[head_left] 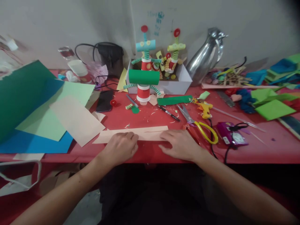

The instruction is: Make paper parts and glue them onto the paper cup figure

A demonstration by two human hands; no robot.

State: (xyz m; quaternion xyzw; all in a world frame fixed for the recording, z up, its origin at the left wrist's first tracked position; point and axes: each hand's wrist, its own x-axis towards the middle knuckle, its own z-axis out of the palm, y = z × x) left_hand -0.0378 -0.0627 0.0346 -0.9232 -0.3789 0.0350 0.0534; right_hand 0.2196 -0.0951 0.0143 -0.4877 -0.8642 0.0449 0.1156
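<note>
A long peach paper strip (145, 132) lies on the red table (150, 118) near its front edge. My left hand (120, 147) rests on the strip's left part, fingers curled and pressing down on it. My right hand (181, 143) lies on the strip's right end, fingers flat and pressed on the paper. Behind the strip stands a paper-cup robot figure (143, 78) with a green roll body.
Yellow-handled scissors (199, 123), a glue gun (204, 109), a pen (169, 113) and a purple device (231, 132) lie to the right. Large green, blue and peach sheets (42, 109) cover the left. A white box (174, 82), a phone (104, 101) and a steel jug (206, 59) sit behind.
</note>
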